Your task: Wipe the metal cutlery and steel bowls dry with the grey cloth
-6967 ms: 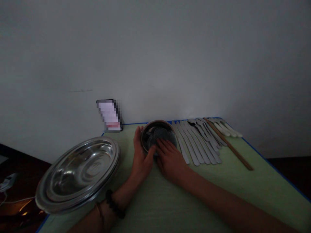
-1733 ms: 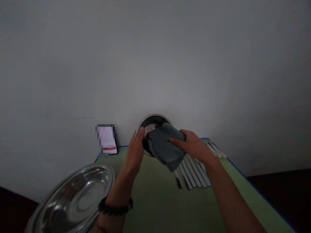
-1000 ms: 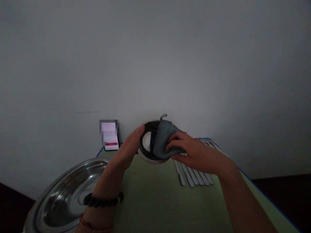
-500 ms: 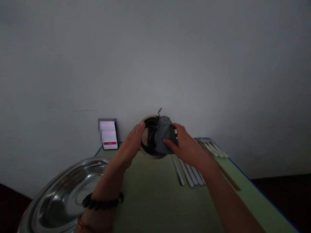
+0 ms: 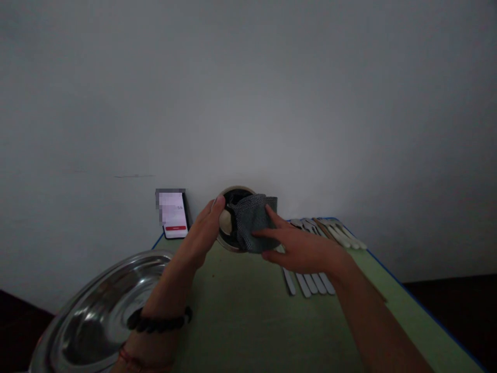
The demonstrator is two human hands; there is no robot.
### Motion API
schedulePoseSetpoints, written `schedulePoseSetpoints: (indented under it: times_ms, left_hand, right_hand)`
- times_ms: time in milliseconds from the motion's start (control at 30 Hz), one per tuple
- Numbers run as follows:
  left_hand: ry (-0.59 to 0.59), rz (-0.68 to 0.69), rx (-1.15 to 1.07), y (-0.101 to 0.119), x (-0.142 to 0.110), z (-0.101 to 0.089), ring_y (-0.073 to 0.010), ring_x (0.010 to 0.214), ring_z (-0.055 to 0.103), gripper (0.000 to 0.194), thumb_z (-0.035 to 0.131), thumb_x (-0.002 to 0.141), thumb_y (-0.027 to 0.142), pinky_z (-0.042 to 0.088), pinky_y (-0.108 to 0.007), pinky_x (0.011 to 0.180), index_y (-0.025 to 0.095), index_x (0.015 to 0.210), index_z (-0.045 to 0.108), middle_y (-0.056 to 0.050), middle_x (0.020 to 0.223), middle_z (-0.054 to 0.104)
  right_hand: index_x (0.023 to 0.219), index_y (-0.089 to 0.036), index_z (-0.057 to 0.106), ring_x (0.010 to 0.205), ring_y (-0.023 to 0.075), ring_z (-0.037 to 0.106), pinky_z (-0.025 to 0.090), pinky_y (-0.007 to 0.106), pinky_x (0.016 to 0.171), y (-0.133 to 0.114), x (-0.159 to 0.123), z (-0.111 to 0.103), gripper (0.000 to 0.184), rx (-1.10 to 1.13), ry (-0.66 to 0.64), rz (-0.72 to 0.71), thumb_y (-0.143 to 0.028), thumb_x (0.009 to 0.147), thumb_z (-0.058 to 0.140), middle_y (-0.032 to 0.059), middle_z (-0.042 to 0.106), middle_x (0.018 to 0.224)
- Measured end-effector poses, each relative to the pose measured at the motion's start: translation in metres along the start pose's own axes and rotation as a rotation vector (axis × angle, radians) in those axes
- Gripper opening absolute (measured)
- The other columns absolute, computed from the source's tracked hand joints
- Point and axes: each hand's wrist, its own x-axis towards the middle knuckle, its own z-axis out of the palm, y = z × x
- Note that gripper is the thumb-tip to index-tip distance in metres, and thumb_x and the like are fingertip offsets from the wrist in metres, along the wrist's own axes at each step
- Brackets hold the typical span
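Note:
My left hand (image 5: 204, 228) grips the left side of a round steel bowl (image 5: 233, 247), its thumb over the rim. The bowl is tilted so that its shiny inside faces me. Over the bowl's right side lies a grey cloth (image 5: 256, 223) with a speckled weave. The fingers of my right hand (image 5: 291, 241) are spread across this cloth and press it against the bowl. Part of the bowl's right rim is hidden under the cloth.
A large steel basin (image 5: 112, 300) stands at the left. A phone (image 5: 174, 215) leans against the wall behind the green table (image 5: 240, 321). On the right lie several metal-handled utensils (image 5: 310, 285), a wooden stick (image 5: 373, 285) and several white-handled utensils (image 5: 344, 235).
My right hand has gone from pinching the cloth's edge to lying with fingers spread over it. The cloth now spreads flatter over the bowl, and the bowl has shifted slightly left.

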Motion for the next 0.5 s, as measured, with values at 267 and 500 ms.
schedulePoseSetpoints:
  times_ms: [267, 500]
  left_hand:
    - [0.003, 0.134, -0.073, 0.006, -0.016, 0.027, -0.0239, 0.122, 0.047, 0.051, 0.034, 0.09, 0.054, 0.029, -0.041, 0.107, 0.019, 0.123, 0.052, -0.009, 0.129, 0.056]
    - [0.004, 0.316, 0.019, 0.006, -0.028, 0.047, -0.0183, 0.122, 0.046, 0.042, 0.03, 0.096, 0.04, 0.031, -0.032, 0.106, 0.02, 0.13, 0.042, -0.005, 0.13, 0.054]
  right_hand:
    - [0.119, -0.014, 0.035, 0.099, 0.0247, 0.06, 0.047, 0.041, 0.085, 0.015, 0.028, 0.014, 0.054, 0.353, 0.658, 0.335, -0.04, 0.077, 0.058, 0.0175, 0.056, 0.116]
    - [0.101, -0.012, 0.055, 0.09, 0.0269, 0.062, 0.046, 0.034, 0.073, 0.025, 0.036, 0.021, 0.037, 0.21, 0.629, 0.506, -0.036, 0.073, 0.063, 0.0147, 0.066, 0.098]
